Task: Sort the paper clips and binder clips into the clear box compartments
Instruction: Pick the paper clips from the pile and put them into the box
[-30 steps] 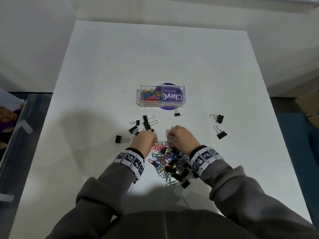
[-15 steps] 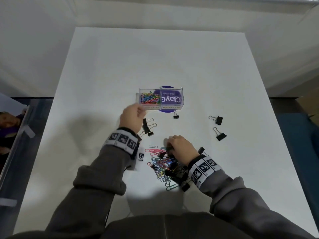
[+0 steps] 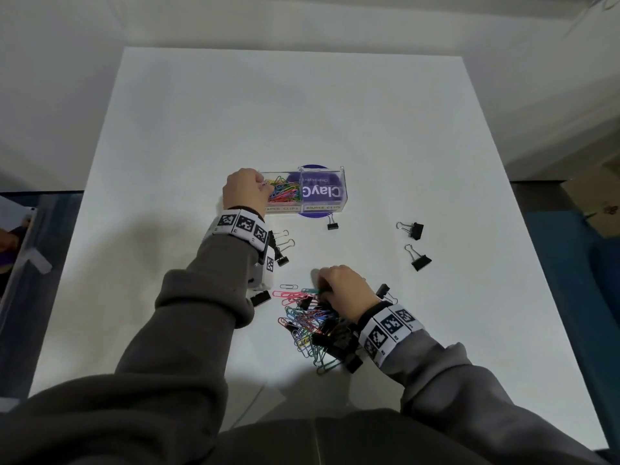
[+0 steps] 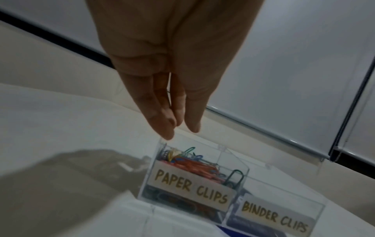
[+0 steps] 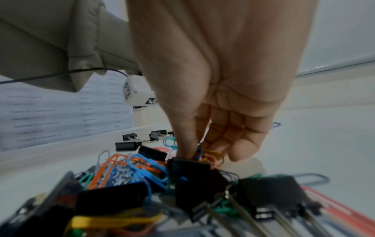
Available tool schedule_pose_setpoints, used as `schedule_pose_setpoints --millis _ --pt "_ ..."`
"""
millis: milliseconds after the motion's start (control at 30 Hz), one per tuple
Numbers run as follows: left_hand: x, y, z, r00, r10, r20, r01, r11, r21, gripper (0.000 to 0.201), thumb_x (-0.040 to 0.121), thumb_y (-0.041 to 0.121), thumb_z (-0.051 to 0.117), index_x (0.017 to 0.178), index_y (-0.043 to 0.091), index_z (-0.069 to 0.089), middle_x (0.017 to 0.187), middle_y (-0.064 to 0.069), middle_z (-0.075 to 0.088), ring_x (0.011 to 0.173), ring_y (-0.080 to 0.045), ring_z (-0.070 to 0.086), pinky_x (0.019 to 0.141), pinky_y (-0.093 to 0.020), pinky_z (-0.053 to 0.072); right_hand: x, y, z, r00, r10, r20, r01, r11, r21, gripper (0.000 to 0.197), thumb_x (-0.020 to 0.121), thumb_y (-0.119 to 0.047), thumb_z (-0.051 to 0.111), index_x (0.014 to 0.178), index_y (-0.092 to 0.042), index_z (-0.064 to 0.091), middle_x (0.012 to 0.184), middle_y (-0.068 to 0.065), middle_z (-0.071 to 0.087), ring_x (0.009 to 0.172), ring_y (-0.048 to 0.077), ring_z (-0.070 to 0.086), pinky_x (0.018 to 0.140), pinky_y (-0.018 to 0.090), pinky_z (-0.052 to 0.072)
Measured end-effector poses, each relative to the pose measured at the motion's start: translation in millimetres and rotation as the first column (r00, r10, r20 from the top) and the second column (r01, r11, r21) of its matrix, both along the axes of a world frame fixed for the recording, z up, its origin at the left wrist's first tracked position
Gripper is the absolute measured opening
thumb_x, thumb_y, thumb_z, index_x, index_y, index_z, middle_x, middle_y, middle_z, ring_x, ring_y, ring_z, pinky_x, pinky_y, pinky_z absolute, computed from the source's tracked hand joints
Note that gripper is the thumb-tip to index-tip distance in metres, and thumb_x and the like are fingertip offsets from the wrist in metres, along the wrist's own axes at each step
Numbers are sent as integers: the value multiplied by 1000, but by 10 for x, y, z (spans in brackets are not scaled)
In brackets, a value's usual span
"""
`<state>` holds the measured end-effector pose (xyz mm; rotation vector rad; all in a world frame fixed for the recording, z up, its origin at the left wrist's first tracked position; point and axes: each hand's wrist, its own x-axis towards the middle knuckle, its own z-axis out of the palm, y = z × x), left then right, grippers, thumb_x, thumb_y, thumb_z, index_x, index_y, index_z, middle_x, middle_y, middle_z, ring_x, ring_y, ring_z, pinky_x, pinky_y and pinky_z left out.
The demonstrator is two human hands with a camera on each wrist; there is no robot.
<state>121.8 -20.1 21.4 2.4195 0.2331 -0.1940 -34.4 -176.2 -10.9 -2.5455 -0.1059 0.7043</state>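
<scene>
A mixed heap of paper clips [image 3: 310, 325] and binder clips [image 3: 332, 340] lies at six o'clock on the surface [image 3: 201, 129]. They look light, springy and easily tangled, so they are best pinched singly.

The right hand [image 3: 345, 292] has its fingers [image 5: 186, 144] dug into the heap, pinching clips.

The left hand [image 3: 245, 191] hovers at twelve o'clock over the clear box [image 3: 342, 182]. Its fingers are nearly together, and I cannot tell whether they hold anything.

The left compartment holds paper clips. The right one appears empty.

Head cam overhead, facing down – wrist cams close, along fingers.
</scene>
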Motion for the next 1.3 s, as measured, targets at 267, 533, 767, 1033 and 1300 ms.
schedule_pose_setpoints --millis 267,533,767,1033,1300 --pt "-891 218 -250 914 -394 96 389 919 65 20 91 10 46 98 10 65 93 -7 66 80 -18 53 80 -33 47 405 -79 240 985 -155 74 142 978 155 8 85 -16 63 86 -8 60 88 6 63 78 17 55 76 26 47" --pt "-1704 324 -581 808 -589 -26 585 797 151 21 86 15 58 105 18 64 101 -1 63 97 -24 53 86 -36 39 1488 214 469 945 -173 278 121 973 195 6 82 -6 62 88 -6 63 87 4 61 82 20 54 76 30 44" --pt "-1824 368 -579 798 -602 31 579 779 239 18 78 16 68 95 22 66 91 3 64 87 -21 59 79 -36 45 1811 386 286 958 -40 284 48 999 -20 25 85 1 49 103 -8 64 114 13 64 107 31 56 94 40 46" --pt "-1744 390 -631 820 -572 24 553 802 226 16 87 26 51 89 22 67 93 4 64 90 -21 58 81 -34 38 1289 149 371 896 -249 368 180 961 211 25 87 -1 46 92 -9 69 97 9 72 87 22 61 84 32 48" --pt "-1731 476 -608 864 -504 3 489 839 240 12 92 20 49 93 18 61 94 0 63 97 -25 54 83 -33 26 -33 27 112 995 -50 90 37 990 137 16 87 -6 56 94 -9 69 102 8 70 88 17 61 84 23 45"
